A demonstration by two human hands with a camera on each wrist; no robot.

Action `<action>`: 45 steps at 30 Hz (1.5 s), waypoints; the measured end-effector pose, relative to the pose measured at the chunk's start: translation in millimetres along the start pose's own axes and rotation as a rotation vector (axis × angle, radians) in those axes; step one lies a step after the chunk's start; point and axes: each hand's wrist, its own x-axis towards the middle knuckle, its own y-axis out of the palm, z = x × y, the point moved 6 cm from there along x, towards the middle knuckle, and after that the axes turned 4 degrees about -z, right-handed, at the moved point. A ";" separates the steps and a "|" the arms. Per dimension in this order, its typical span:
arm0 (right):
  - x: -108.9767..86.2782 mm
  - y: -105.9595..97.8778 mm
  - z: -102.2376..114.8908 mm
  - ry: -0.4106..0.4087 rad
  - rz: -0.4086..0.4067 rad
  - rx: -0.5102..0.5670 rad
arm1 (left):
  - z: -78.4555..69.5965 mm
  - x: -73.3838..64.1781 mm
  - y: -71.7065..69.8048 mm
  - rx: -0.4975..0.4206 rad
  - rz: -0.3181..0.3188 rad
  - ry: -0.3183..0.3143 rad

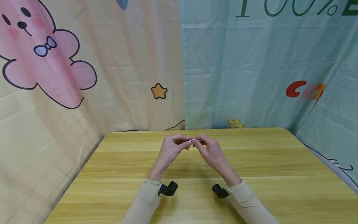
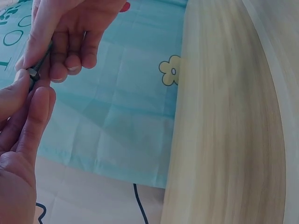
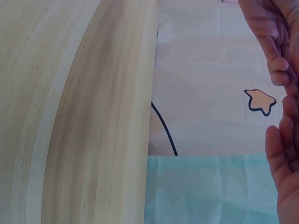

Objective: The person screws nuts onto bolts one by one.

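Observation:
Above the far part of the table, my left hand (image 1: 172,148) and right hand (image 1: 209,152) meet at the fingertips. Between them is a small bolt (image 2: 46,57), dark and thin, with a shiny metal nut-like piece (image 2: 33,73) on it. In the left wrist view, the thumb and fingers of the left hand (image 2: 21,144) pinch the nut-like end. The right hand (image 2: 77,35) pinches the shank, its other fingers loosely bent. Fingers cover much of the bolt. In the right wrist view, the left hand (image 3: 271,37) and right hand (image 3: 287,172) show only at the edge, and the bolt is hidden.
A wood-grain table (image 1: 126,186) lies under both hands. Behind it hang a beige printed curtain (image 1: 134,62) and a light blue one (image 1: 237,62). Black wrist cameras (image 1: 169,189) sit at both cuffs, above the tabletop.

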 end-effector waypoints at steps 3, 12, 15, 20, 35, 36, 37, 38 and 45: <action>0.3 -0.5 -2.0 0.045 -0.008 0.012 | -1.2 0.0 -0.5 0.008 -0.004 0.002; 2.2 -2.7 -5.0 0.119 -0.015 0.202 | -1.8 0.5 -4.7 -0.010 -0.042 -0.021; 3.9 -1.4 -1.9 0.059 0.001 0.241 | -1.8 1.2 -5.5 -0.036 -0.055 -0.019; 4.3 0.5 0.3 0.003 0.001 0.222 | -1.3 1.3 -4.3 -0.101 -0.055 -0.022; 1.3 -0.9 -1.0 0.045 0.016 0.103 | 0.0 0.7 -0.6 -0.128 0.008 -0.053; 1.3 -0.8 -1.2 0.045 0.016 0.094 | -0.2 0.4 -0.5 -0.125 0.010 -0.049; 1.2 -0.9 -1.3 0.046 0.014 0.087 | -0.7 -0.1 -0.2 -0.123 0.012 -0.044; 1.1 -1.0 -1.5 0.043 0.010 0.079 | -1.0 -0.2 0.0 -0.118 0.015 -0.037; 1.3 -1.6 -4.4 0.077 0.005 0.067 | -4.2 0.4 2.2 -0.099 0.007 0.002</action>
